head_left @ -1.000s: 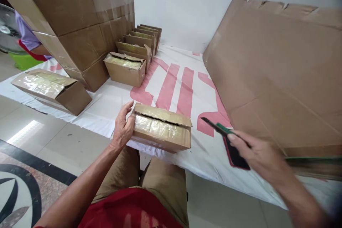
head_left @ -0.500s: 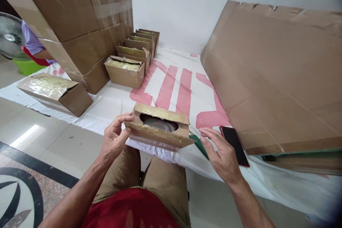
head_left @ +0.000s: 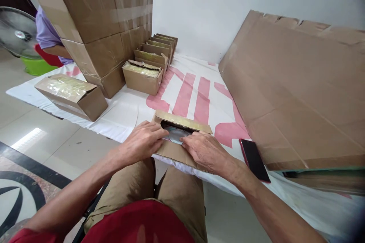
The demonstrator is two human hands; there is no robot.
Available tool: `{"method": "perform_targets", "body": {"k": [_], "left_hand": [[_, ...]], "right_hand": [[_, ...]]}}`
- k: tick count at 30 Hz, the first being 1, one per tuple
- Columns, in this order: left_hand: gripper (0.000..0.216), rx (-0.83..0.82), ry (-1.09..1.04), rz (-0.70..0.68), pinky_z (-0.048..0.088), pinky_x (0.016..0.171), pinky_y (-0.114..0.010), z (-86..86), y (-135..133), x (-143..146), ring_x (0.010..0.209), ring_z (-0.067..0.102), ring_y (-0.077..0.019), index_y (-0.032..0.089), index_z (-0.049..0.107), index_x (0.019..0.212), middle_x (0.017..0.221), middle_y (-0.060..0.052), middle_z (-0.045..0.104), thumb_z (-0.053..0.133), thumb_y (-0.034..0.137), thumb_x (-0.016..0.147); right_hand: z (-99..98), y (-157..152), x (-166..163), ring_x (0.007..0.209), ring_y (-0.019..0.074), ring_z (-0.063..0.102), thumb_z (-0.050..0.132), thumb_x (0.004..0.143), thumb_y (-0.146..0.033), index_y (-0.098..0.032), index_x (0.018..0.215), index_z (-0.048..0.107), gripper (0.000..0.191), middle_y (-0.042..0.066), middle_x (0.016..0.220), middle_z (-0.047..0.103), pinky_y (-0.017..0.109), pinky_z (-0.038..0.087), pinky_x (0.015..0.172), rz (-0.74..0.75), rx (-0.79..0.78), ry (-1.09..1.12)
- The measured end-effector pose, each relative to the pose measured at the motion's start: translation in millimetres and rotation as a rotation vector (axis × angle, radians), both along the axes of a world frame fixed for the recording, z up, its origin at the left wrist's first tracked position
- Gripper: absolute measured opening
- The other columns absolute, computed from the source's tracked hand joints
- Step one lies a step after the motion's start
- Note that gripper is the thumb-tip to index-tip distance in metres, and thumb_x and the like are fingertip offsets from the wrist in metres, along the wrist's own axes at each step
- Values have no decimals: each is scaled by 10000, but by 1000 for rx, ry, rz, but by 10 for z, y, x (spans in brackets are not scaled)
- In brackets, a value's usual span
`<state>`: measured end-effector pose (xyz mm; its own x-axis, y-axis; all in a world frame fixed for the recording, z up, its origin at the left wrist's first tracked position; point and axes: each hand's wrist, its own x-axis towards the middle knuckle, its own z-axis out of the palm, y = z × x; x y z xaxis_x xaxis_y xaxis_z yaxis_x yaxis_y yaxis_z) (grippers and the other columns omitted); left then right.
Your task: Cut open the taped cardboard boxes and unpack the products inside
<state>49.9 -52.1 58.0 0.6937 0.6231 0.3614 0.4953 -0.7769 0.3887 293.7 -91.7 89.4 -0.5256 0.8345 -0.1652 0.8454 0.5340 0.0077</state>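
A small cardboard box (head_left: 182, 120) lies at the front edge of the table, with its near flap (head_left: 173, 152) folded down toward me. Through the oval opening in its side I see something pale and rounded (head_left: 177, 135), perhaps plastic-wrapped; its kind is unclear. My left hand (head_left: 146, 138) is closed over the left end of the box, its fingertips at the opening. From the other side, my right hand (head_left: 203, 149) is closed on the right part, fingertips curled into the opening. Both thumbs are partly hidden.
To the left stand a wall of stacked cartons (head_left: 85, 19), a row of small boxes (head_left: 144, 77) and a taped box (head_left: 72, 95). A phone (head_left: 254, 160) lies right of my hands, beside a big cardboard sheet (head_left: 302, 91). A person in a purple sleeve (head_left: 47, 32) sits behind the cartons.
Both hands have moved inward from the box's sides onto its opening. The near flap now lies lower and flatter. The whole view has shifted slightly.
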Motion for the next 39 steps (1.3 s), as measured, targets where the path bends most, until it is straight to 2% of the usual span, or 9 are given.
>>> {"method": "perform_targets", "body": {"k": [7, 13, 15, 18, 22, 27, 32, 37, 39], "left_hand": [[247, 75, 295, -253, 482, 772, -352, 138, 226, 203, 850, 642, -244, 198, 712, 994, 893, -84, 728, 531, 82, 873], [211, 250, 349, -127, 478, 835, -412, 259, 250, 97, 908, 643, -286, 165, 695, 1066, 995, -130, 693, 612, 260, 896], [454, 254, 236, 2, 480, 868, -431, 199, 237, -15, 956, 641, -307, 159, 644, 1257, 1036, -137, 686, 657, 445, 905], [860, 168, -37, 187, 493, 902, -453, -55, 187, -147, 979, 643, -315, 167, 461, 1500, 1052, -124, 686, 684, 672, 841], [1086, -106, -582, 360, 474, 1042, -455, -560, 61, -128, 1143, 636, -290, 239, 230, 1623, 1204, -108, 656, 776, 653, 780], [1261, -554, -1142, 260, 473, 1068, -442, -1028, -11, 60, 1345, 543, -317, 272, 105, 1642, 1412, -170, 565, 848, 652, 698], [1313, -745, -1352, 175, 532, 934, -365, -1132, -12, 154, 1291, 581, -290, 349, 60, 1637, 1505, -170, 511, 893, 614, 657], [1256, -811, -1390, 173, 506, 693, -270, -1116, -41, 162, 853, 642, -141, 395, 55, 1634, 1549, -175, 485, 891, 531, 707], [1250, -818, -1388, 178, 488, 665, -263, -1105, -36, 163, 782, 616, -114, 399, 58, 1635, 1551, -172, 492, 892, 515, 711]], "right_hand": [[140, -100, 4, 820, 234, 693, 559, 940, -88, -187, 919, 724, 194, 71, 842, 766, 356, 372, 709, -41, 210, -185], [296, -103, 134, 748, 291, 736, 595, 891, -96, -165, 911, 744, 166, 131, 807, 782, 366, 408, 614, -206, 149, -392], [308, -39, 153, 810, 323, 747, 612, 893, -128, -164, 916, 752, 147, 152, 852, 788, 372, 441, 614, -190, 113, -393], [262, 123, 134, 850, 342, 756, 635, 884, -135, -143, 967, 762, 151, 163, 916, 792, 386, 495, 629, -132, -12, -377], [95, 385, 115, 1053, 313, 733, 710, 855, -184, -148, 1268, 700, 415, 155, 1163, 771, 379, 559, 847, 8, -110, -281], [-266, 635, 140, 1169, 381, 680, 713, 827, -295, -105, 1528, 490, 760, 233, 1305, 700, 474, 535, 970, 88, -229, -169], [-495, 698, 90, 1164, 408, 673, 648, 853, -302, -63, 1551, 428, 771, 268, 1283, 689, 463, 536, 894, 54, -215, -210], [-462, 622, 97, 1146, 405, 668, 647, 861, -359, -64, 1509, 466, 734, 254, 1275, 687, 479, 523, 906, 4, -181, -150], [-433, 553, 127, 1146, 384, 670, 638, 855, -334, -94, 1508, 469, 716, 228, 1288, 692, 473, 530, 908, -32, -120, -88]]}}
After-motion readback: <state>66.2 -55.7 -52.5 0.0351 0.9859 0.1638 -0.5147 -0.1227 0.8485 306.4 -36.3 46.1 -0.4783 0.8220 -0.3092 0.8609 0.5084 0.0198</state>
